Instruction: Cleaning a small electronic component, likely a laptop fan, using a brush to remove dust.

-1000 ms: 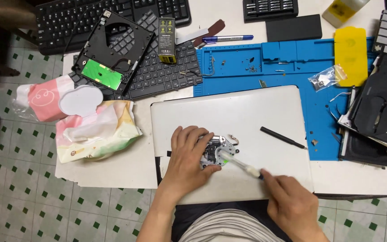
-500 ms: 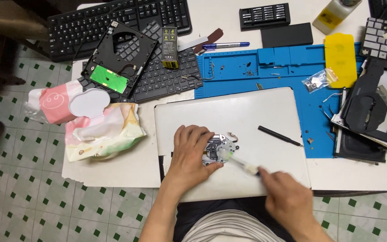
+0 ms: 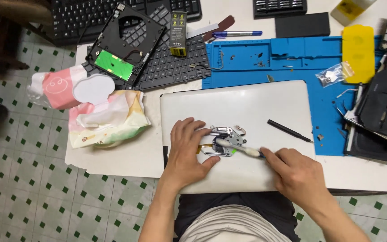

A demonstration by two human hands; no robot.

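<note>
Cleaning step, by the look of it: left hand presses flat, fingers spread, pinning the small metal mechanism at the centre of the smooth white laptop lid. Right hand, at four o'clock of it, fingers closed round a slim white brush laid across it. Next move wants light, steady strokes; thin ribbon cable looks fragile

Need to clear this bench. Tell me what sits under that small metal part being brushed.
The small metal mechanism rests on a closed white laptop, pinned by the left hand. The right hand holds a brush across it. Its underside is hidden.
</note>
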